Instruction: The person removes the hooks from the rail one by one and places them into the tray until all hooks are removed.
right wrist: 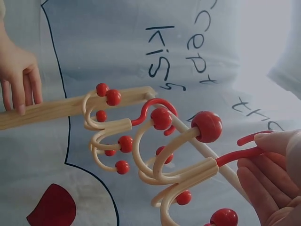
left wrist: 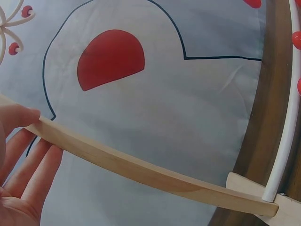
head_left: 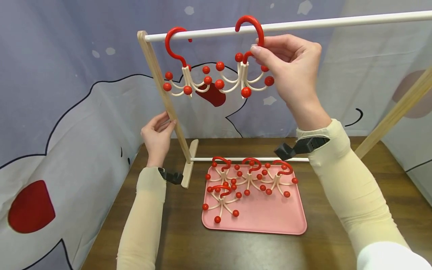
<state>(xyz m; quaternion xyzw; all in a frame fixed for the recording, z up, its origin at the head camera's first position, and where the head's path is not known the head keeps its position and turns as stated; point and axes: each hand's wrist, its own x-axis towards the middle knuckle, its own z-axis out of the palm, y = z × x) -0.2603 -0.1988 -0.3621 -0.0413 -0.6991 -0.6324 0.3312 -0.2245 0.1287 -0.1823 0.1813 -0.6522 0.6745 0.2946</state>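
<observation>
My right hand [head_left: 295, 62] pinches the red hook of a cream multi-arm hanger [head_left: 243, 75] whose curved arms end in red balls. That hook arches over the white rail [head_left: 310, 23], with a gap showing under its top. Left of it, a second such hanger [head_left: 186, 77] hangs from the rail by its red hook [right wrist: 162, 104]. My left hand [head_left: 158, 137] holds the rack's left wooden post [left wrist: 141, 167] between thumb and fingers, about halfway up. Below, several more of these hangers [head_left: 221, 200] rest on a pink tray [head_left: 266, 215].
The rack's right post [head_left: 395, 112] slants down at the right. A lower white bar [head_left: 249, 159] runs behind the tray, and a wooden foot [head_left: 190, 165] stands on the brown table [head_left: 168, 240]. A printed curtain [head_left: 111, 105] hangs close behind the rack.
</observation>
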